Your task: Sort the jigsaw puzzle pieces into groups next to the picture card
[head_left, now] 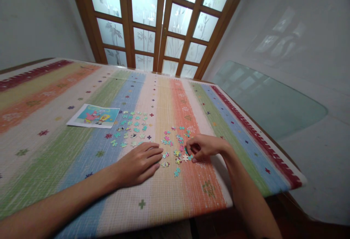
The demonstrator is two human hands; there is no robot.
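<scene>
My left hand lies palm down on the striped tablecloth, its fingers stretched flat beside a few loose jigsaw pieces. Over the right side of that loose pile, my right hand has its fingers curled down, with thumb and forefinger close together at a small teal jigsaw piece. The fingers partly hide what they touch. A pale jigsaw piece lies just left of the thumb. Beyond my left hand, several mostly teal pieces are spread in loose rows, apart from one another.
A printed picture sheet with cartoon figures lies left of the rows. The table's front edge runs close below my hands. Behind the table stand wooden doors with glass panes; a pale wall is at the right.
</scene>
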